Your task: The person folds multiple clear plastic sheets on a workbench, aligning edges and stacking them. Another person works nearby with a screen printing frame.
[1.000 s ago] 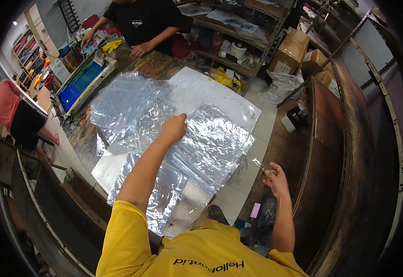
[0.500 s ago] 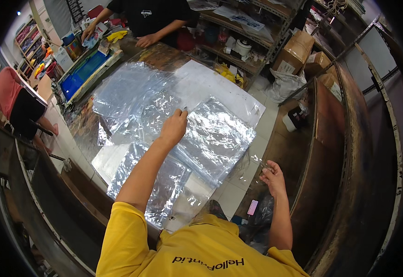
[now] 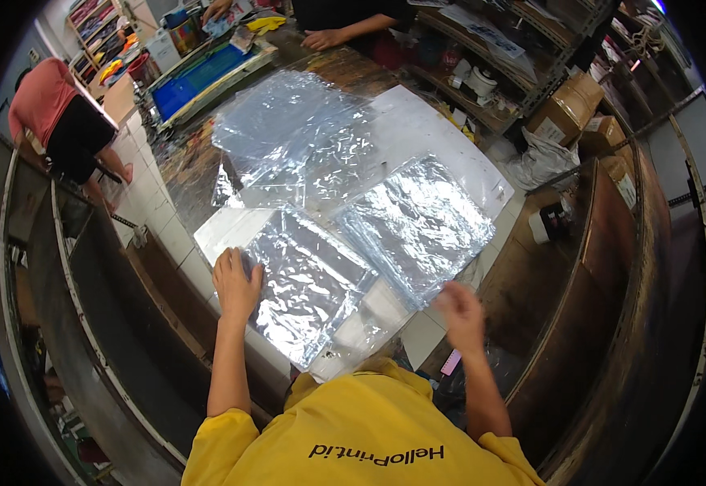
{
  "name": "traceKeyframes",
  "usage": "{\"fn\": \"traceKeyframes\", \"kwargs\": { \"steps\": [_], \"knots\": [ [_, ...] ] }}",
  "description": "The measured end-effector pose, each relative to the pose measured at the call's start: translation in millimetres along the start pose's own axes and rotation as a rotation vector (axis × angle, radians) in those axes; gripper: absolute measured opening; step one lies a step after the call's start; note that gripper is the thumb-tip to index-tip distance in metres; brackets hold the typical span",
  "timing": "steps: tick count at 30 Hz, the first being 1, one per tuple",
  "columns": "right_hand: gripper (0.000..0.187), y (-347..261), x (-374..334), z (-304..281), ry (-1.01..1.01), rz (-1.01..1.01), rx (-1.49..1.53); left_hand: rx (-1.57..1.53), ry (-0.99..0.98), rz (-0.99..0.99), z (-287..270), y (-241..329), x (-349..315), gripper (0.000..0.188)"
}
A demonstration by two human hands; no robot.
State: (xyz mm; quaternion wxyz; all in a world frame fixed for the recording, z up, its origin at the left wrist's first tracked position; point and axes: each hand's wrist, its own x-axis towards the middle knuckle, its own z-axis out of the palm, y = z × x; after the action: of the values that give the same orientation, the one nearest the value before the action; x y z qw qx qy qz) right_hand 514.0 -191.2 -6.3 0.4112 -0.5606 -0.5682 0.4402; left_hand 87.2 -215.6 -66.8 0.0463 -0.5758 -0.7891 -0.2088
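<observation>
Clear plastic bags lie in shiny stacks on the table. My left hand [image 3: 236, 283] rests with fingers stretched out on the left edge of the near stack of clear plastic bags [image 3: 308, 275], beside a bare white corner of board [image 3: 227, 228]. At the lower corner of the right stack of clear plastic bags [image 3: 422, 223] is my right hand [image 3: 461, 314]. Motion smears its fingers, so whether they hold anything is unclear. Farther off, a looser spread of clear plastic sheets [image 3: 288, 117] covers the table's middle, partly under the nearer stacks.
A large white sheet [image 3: 450, 146] lies beneath the right stack. At the far left stands a framed screen with blue ink [image 3: 199, 85]. A co-worker's arm [image 3: 353, 34] leans at the far edge. Dark racks [image 3: 159, 316] flank me; cardboard boxes [image 3: 567, 105] stand at right.
My left hand has drawn back from the right stack to the near stack's left edge. My right hand, which pinched something thin and clear out to the right, is now at the right stack's corner.
</observation>
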Motion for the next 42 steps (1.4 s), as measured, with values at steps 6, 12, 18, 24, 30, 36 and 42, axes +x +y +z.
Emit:
{"fn": "traceKeyframes", "kwargs": {
  "steps": [6, 12, 18, 24, 30, 36, 42],
  "knots": [
    [0.038, -2, -6, 106, -0.334, -0.207, -0.690, -0.154, 0.087, -0.073, -1, 7, -2, 0.043],
    [0.032, 9, -6, 107, -0.407, -0.268, -0.572, -0.153, 0.226, -0.029, 3, 4, -9, 0.030],
    [0.028, -16, -14, 104, -0.367, -0.213, -0.402, -0.359, 0.283, -0.033, -10, -7, -10, 0.012],
    [0.022, -3, -11, 93, -0.423, -0.049, -0.422, -0.303, 0.486, 0.119, -48, -9, 2, 0.011],
    [0.013, -15, -6, 85, -0.401, -0.075, -0.427, -0.401, 0.459, 0.102, -95, 10, 5, 0.012],
    [0.025, -32, 0, 76, -0.416, -0.095, -0.433, -0.819, 0.382, -0.054, -143, 19, 18, 0.011],
    [0.041, -67, 16, 104, -0.438, -0.317, 0.160, -1.150, 0.334, 0.133, -193, 43, 53, 0.013]
  ]
}}
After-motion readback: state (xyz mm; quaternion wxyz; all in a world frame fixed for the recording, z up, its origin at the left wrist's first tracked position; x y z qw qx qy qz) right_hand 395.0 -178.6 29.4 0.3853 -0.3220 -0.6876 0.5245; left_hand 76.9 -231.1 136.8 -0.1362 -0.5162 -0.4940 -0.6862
